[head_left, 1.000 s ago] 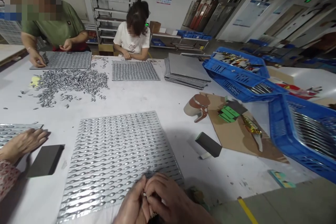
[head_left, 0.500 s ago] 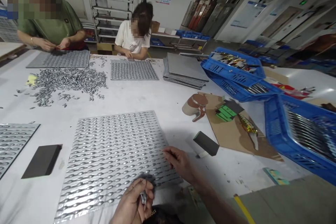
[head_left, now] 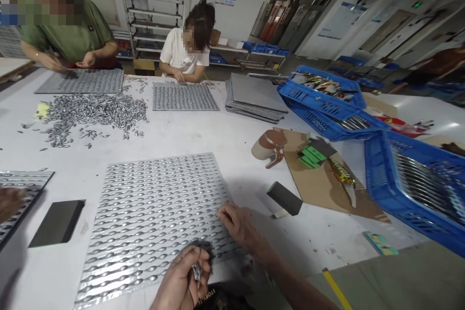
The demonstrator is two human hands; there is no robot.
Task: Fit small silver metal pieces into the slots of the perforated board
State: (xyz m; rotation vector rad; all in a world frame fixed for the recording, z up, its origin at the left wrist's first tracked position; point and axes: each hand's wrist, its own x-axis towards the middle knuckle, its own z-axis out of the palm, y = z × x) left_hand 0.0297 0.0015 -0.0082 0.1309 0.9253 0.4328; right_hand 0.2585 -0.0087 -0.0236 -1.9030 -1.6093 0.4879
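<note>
While the left hand (head_left: 176, 278) is curled around small silver spindle-shaped metal pieces (head_left: 196, 271) at five o'clock of the flat grey rectangular board (head_left: 214, 165), the right hand (head_left: 238, 226) bunches its fingertips at three, contact unclear; row-filling seems underway, the next move calling for careful alignment.

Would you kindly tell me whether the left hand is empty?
No, the left hand is curled around small silver pieces, which show in its grasp.
</note>
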